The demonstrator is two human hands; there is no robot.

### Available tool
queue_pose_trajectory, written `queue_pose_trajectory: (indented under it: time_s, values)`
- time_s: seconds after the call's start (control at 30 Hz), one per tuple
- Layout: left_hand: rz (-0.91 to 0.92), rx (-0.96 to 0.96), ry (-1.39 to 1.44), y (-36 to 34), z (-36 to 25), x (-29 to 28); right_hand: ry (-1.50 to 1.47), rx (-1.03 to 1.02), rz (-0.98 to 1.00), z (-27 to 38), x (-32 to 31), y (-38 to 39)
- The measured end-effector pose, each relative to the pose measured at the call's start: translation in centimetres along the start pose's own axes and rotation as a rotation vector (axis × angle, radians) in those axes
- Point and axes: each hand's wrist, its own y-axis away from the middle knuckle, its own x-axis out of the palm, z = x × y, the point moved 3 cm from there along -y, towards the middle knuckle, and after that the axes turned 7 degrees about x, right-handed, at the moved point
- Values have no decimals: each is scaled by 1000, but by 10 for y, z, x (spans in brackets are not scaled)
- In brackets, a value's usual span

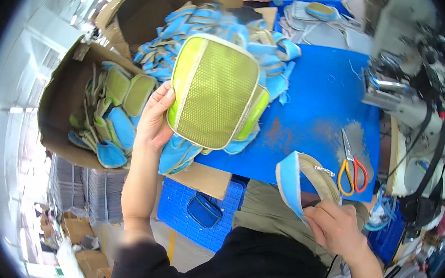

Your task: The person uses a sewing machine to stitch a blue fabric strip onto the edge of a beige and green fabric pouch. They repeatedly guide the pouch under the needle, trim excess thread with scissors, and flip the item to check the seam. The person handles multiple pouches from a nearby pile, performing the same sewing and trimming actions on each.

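Left hand [153, 118] gripped a green pouch [213, 92] mid-frame; right hand [333, 226] pinched a blue strip [291, 183] lower right. Loads of pieces [210, 28] waited up top, so early days, I'd guess.

Work surface: blue table top [319, 102], paint worn to rusty/grey patches nr front edge. On it: scissors [352, 167] w/ orange-and-red handles, right front; heap of blue fabric pieces [226, 27] at rear left, spilling over left edge; grey panels [322, 29] at rear, poss. in a tray; sewing machine [409, 96] on right side.
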Motion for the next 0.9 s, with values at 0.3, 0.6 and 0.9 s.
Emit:
queue_pose_trajectory:
  time_s: [0.3, 0.6, 0.9]
  values:
    - [94, -137, 165, -4, 42, 73, -59, -2, 1, -2, -5, 17]
    - [50, -241, 242, 2, 76, 105, -98, -95, 35, 7, 7, 10]
    - [318, -32, -1028, 57, 201, 46, -237, -44, 233, 10, 20, 42]
